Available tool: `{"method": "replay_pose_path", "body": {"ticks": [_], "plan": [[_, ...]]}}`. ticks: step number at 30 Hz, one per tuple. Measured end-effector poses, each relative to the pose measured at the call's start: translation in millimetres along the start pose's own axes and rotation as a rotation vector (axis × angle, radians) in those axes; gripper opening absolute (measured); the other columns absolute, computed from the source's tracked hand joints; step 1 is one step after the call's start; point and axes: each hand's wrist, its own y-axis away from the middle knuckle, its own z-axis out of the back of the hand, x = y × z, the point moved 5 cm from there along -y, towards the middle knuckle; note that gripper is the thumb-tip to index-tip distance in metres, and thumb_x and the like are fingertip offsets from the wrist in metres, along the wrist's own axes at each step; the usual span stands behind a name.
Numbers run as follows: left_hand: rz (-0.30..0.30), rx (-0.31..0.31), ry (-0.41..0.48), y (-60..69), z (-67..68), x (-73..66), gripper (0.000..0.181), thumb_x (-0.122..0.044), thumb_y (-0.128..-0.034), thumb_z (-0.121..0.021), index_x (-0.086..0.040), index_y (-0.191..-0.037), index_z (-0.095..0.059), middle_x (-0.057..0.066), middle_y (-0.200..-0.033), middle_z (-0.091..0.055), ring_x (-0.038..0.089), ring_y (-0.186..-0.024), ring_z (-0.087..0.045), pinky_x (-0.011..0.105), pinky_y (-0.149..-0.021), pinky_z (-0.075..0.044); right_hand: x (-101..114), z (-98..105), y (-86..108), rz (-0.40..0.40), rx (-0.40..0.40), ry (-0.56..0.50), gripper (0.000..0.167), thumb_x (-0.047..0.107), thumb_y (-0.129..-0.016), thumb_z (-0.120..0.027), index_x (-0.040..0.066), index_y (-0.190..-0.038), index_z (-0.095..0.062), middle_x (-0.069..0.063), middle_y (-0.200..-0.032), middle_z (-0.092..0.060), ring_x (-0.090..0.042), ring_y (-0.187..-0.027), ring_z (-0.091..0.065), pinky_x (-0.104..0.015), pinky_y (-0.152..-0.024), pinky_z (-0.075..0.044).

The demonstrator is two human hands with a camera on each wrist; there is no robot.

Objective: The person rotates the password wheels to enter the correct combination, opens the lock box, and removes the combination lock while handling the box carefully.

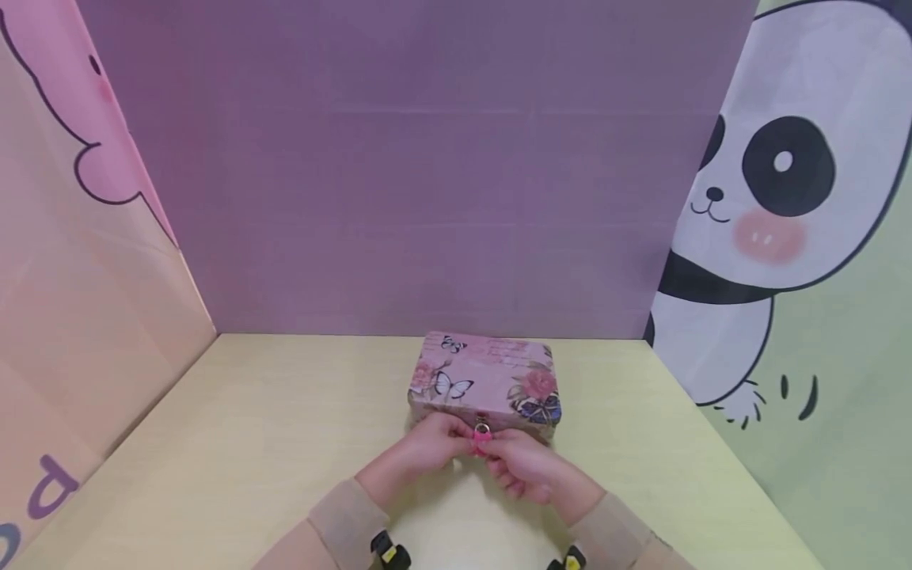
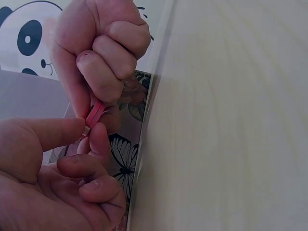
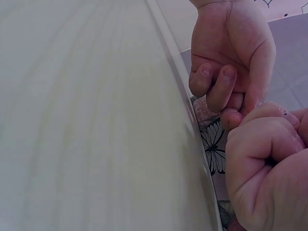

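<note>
A pink tin box (image 1: 492,368) printed with butterflies and flowers stands on the table, its lid down. At the clasp on its front hangs a small pink padlock (image 1: 480,440) with a metal shackle. My left hand (image 1: 431,443) pinches the padlock from the left between thumb and index finger, the other fingers loosely bent. From the right, my right hand (image 1: 526,465) grips the padlock (image 2: 96,112) with thumb and curled index finger, its other fingers folded in. Between the fingertips a small silvery part shows in the left wrist view; its kind cannot be told. Fingers mostly hide the padlock in the right wrist view.
The pale wooden table (image 1: 285,427) extends around the box. Behind it rises a purple backdrop (image 1: 427,198). Printed panels stand at both sides, a panda (image 1: 769,237) on the right one. Black straps (image 1: 390,552) sit at the sleeve cuffs.
</note>
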Motion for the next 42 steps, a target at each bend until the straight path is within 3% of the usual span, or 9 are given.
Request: {"method": "replay_pose_path", "body": {"ticks": [14, 26, 34, 42], "plan": [[0.02, 0.002, 0.027, 1.3, 0.3, 5.8, 0.011, -0.012, -0.0892, -0.074, -0.002, -0.093, -0.073, 0.001, -0.081, -0.067, 0.014, -0.065, -0.052, 0.024, -0.054, -0.043, -1.7, 2.5, 1.4, 0.008, -0.001, 0.006, 0.029, 0.032, -0.104, -0.054, 0.004, -0.109, -0.063, 0.007, -0.061, -0.036, -0.007, -0.048, -0.025, -0.022, -0.043, -0.02], [0.043, 0.011, 0.074, -1.6, 1.8, 5.5, 0.011, -0.012, -0.0899, -0.074, -0.002, -0.094, -0.072, 0.005, -0.08, -0.069, 0.008, -0.054, -0.043, 0.022, -0.048, -0.037, 13.5, 21.8, 15.4, 0.021, -0.043, 0.03, 0.029, 0.033, -0.102, -0.057, 0.004, -0.106, -0.059, 0.005, -0.062, -0.034, -0.009, -0.051, -0.025, -0.022, -0.044, -0.02], [0.043, 0.027, 0.099, -1.1, 2.7, 5.1, 0.01, -0.011, -0.0903, -0.072, -0.001, -0.093, -0.072, 0.013, -0.08, -0.068, 0.006, -0.049, -0.038, 0.021, -0.045, -0.033, 10.4, 18.9, 13.4, 0.023, -0.032, 0.048, 0.033, 0.035, -0.102, -0.057, 0.004, -0.113, -0.059, 0.005, -0.064, -0.039, -0.008, -0.052, -0.027, -0.021, -0.044, -0.022], [0.037, 0.019, 0.094, -1.4, 2.4, 4.7, 0.008, -0.01, -0.0901, -0.073, -0.002, -0.092, -0.073, 0.012, -0.077, -0.067, 0.006, -0.048, -0.038, 0.021, -0.044, -0.032, 2.9, 7.9, 5.8, 0.049, -0.022, -0.041, 0.027, 0.03, -0.102, -0.055, 0.004, -0.11, -0.058, 0.006, -0.062, -0.036, -0.006, -0.049, -0.026, -0.021, -0.042, -0.021]]}}
